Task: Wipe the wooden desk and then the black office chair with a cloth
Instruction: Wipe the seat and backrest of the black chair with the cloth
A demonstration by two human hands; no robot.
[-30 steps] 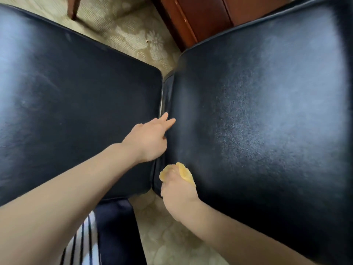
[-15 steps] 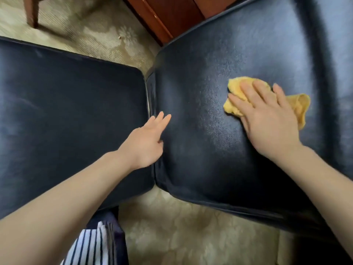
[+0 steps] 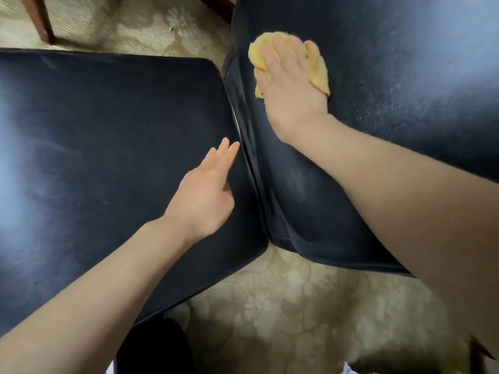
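Right hand lies flat with fingers straight, pressing the yellow cloth against the right cushion of the black chair. The cloth sits under fingers and palm, showing on both sides. Crumpled and soft, its longer side runs across the fingers. Left hand, fingers straight and holding nothing, rests on the smooth, glossy left cushion beside the seam.

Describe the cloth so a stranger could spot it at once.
Find the black chair, whose two padded panels fill the view. Near the top left corner of the right panel, the right hand presses a crumpled cloth. It alone is yellow against the black.
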